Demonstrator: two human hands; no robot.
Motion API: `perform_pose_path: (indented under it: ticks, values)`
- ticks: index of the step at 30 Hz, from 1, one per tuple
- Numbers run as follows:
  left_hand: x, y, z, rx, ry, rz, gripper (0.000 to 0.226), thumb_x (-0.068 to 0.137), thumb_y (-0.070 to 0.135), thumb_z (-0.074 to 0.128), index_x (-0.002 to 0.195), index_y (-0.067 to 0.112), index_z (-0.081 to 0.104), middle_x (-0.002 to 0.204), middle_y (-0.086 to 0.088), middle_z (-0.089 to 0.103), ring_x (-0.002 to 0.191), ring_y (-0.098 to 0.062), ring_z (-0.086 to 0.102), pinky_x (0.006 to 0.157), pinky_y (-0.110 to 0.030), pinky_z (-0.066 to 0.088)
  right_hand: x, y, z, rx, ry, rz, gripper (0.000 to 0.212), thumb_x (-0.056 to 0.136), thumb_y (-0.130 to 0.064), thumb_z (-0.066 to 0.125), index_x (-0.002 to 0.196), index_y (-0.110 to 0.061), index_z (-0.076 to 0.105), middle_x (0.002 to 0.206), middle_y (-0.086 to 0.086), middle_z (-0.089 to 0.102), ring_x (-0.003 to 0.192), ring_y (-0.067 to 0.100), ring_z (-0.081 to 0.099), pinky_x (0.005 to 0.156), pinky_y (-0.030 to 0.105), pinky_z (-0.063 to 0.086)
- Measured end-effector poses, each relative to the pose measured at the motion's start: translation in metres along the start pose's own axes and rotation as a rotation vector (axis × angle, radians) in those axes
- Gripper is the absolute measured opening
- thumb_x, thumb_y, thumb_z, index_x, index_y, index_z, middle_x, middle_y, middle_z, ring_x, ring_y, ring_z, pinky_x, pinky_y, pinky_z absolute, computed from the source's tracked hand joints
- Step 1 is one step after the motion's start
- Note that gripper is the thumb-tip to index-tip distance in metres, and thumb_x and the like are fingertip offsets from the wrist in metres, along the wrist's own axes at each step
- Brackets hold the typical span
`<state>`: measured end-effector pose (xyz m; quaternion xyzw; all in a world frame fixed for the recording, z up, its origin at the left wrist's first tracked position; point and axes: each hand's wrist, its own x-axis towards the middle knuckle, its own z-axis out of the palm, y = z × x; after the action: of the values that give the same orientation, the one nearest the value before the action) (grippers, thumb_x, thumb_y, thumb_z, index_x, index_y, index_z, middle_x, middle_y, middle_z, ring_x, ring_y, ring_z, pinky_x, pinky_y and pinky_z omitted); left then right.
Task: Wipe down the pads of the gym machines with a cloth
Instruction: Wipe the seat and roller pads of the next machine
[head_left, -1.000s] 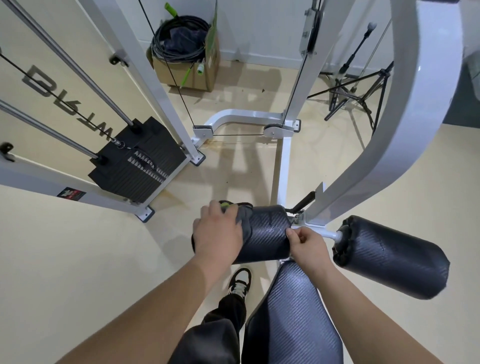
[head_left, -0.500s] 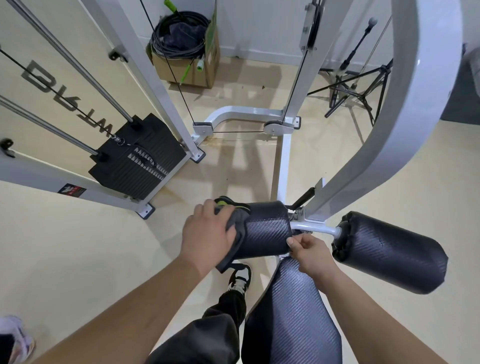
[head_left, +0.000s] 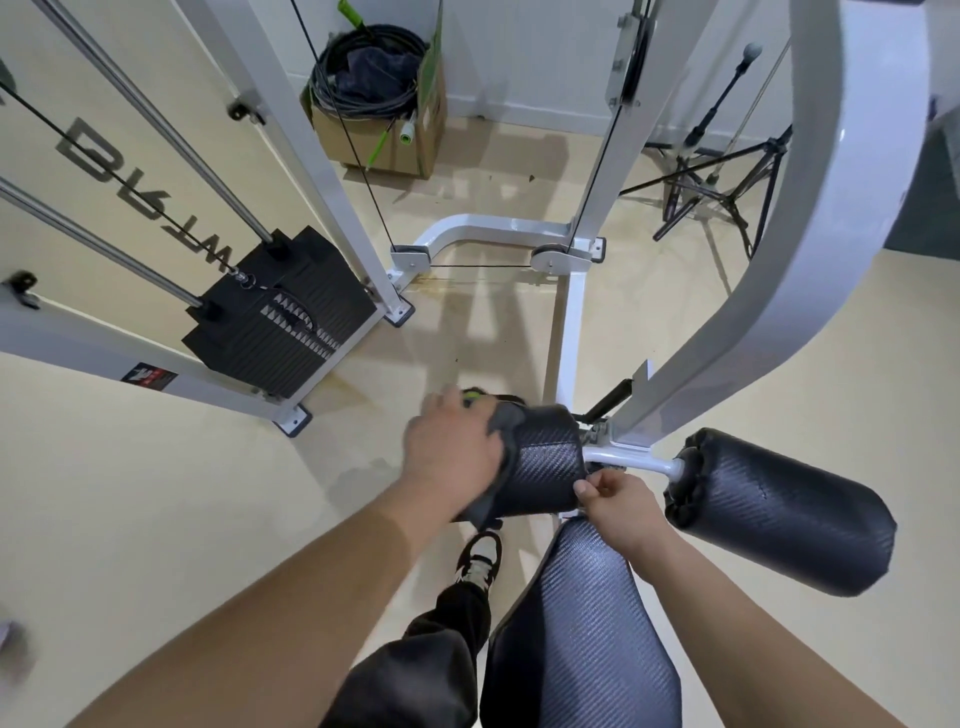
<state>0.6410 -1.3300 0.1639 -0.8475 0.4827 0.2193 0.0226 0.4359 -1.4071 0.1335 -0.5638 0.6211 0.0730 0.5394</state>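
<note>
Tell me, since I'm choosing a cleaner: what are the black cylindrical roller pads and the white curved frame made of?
Black cylindrical roller pads: probably vinyl or faux leather, given the woven, slightly shiny texture. White curved frame: likely painted metal; smooth, glossy reflections.

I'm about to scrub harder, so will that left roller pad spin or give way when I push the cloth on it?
The left roller pad sits on a round bar, so it may turn. The right hand pinching its end probably checks that. Its padded cover likely yields slightly.
</note>
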Motion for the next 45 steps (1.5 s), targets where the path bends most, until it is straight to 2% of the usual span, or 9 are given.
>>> perform_pose_path:
  ticks: [5, 11, 16, 24, 30, 34, 39, 42, 45]
  values:
    - [-0.020, -0.038, -0.004, -0.052, 0.032, -0.158, 0.037, 0.097, 0.043, 0.047, 0.130, 0.028, 0.056, 0.115, -0.005, 0.050, 0.106, -0.027, 0.053, 0.081, -0.040, 0.054, 0.007, -0.032, -0.003, 0.181, 0.031, -0.040, 0.020, 0.096, -0.034, 0.067, 0.114, -0.027, 0.065, 0.109, -0.003, 0.070, 0.107, 0.024, 0.068, 0.094, 0.045, 0.057]
    - [-0.055, -0.036, 0.005, -0.037, 0.015, -0.088, 0.041, 0.097, 0.043, 0.048, 0.136, 0.031, 0.051, 0.120, -0.002, 0.050, 0.109, -0.023, 0.053, 0.085, -0.035, 0.052, 0.013, -0.030, 0.008, 0.102, 0.126, -0.067, 0.014, 0.095, -0.032, 0.070, 0.096, -0.018, 0.065, 0.088, 0.005, 0.073, 0.085, 0.029, 0.071, 0.086, 0.046, 0.059]
    - [-0.007, 0.002, 0.002, 0.054, 0.095, -0.113, 0.038, 0.098, 0.039, 0.051, 0.133, 0.027, 0.055, 0.121, -0.006, 0.050, 0.111, -0.028, 0.050, 0.083, -0.040, 0.045, 0.017, -0.022, 0.011, 0.128, 0.166, -0.055, 0.017, 0.093, -0.034, 0.073, 0.099, -0.020, 0.067, 0.084, 0.009, 0.072, 0.078, 0.027, 0.069, 0.080, 0.041, 0.057]
    - [0.015, 0.061, 0.008, -0.048, -0.036, 0.344, 0.047, 0.095, 0.036, 0.059, 0.141, 0.038, 0.052, 0.138, -0.003, 0.046, 0.124, -0.030, 0.042, 0.096, -0.043, 0.041, 0.013, -0.010, 0.009, 0.232, 0.164, -0.052, 0.011, 0.090, -0.010, 0.076, 0.086, -0.009, 0.067, 0.075, 0.005, 0.073, 0.064, 0.018, 0.062, 0.056, 0.020, 0.049]
    - [-0.005, -0.027, 0.000, -0.036, 0.033, 0.017, 0.041, 0.093, 0.039, 0.053, 0.133, 0.034, 0.055, 0.120, -0.005, 0.050, 0.112, -0.029, 0.051, 0.083, -0.038, 0.049, 0.008, 0.008, 0.011, 0.288, 0.088, -0.016, 0.011, 0.091, -0.010, 0.077, 0.093, -0.003, 0.069, 0.086, 0.010, 0.074, 0.068, 0.016, 0.060, 0.067, 0.029, 0.048]
    - [-0.006, 0.007, 0.006, -0.030, 0.084, -0.090, 0.037, 0.095, 0.036, 0.053, 0.131, 0.027, 0.056, 0.121, -0.008, 0.052, 0.110, -0.030, 0.051, 0.078, -0.039, 0.049, 0.006, 0.008, 0.012, 0.295, 0.094, -0.031, 0.008, 0.091, -0.004, 0.076, 0.090, -0.001, 0.068, 0.089, 0.015, 0.076, 0.077, 0.022, 0.065, 0.083, 0.039, 0.055]
    - [-0.007, 0.091, 0.032, -0.018, 0.017, 0.291, 0.044, 0.091, 0.029, 0.063, 0.135, 0.027, 0.054, 0.127, -0.011, 0.046, 0.112, -0.036, 0.049, 0.079, -0.044, 0.047, 0.007, 0.005, 0.006, 0.227, 0.091, 0.002, 0.009, 0.086, 0.012, 0.065, 0.086, 0.003, 0.067, 0.077, 0.011, 0.068, 0.065, 0.019, 0.055, 0.055, 0.022, 0.047]
    - [-0.005, 0.082, 0.026, 0.037, -0.005, 0.382, 0.051, 0.092, 0.031, 0.062, 0.141, 0.032, 0.048, 0.132, -0.009, 0.043, 0.117, -0.034, 0.045, 0.087, -0.045, 0.044, -0.001, 0.011, -0.001, 0.242, 0.017, 0.027, 0.024, 0.087, 0.015, 0.053, 0.091, -0.002, 0.070, 0.079, 0.009, 0.068, 0.071, 0.022, 0.056, 0.056, 0.027, 0.044]
    - [-0.007, 0.033, 0.016, 0.036, 0.048, 0.254, 0.053, 0.093, 0.037, 0.058, 0.145, 0.033, 0.045, 0.130, -0.008, 0.046, 0.117, -0.032, 0.047, 0.089, -0.043, 0.048, -0.007, 0.010, -0.008, 0.275, -0.088, 0.050, 0.051, 0.091, 0.019, 0.043, 0.106, -0.018, 0.074, 0.087, -0.007, 0.074, 0.075, 0.012, 0.062, 0.053, 0.018, 0.041]
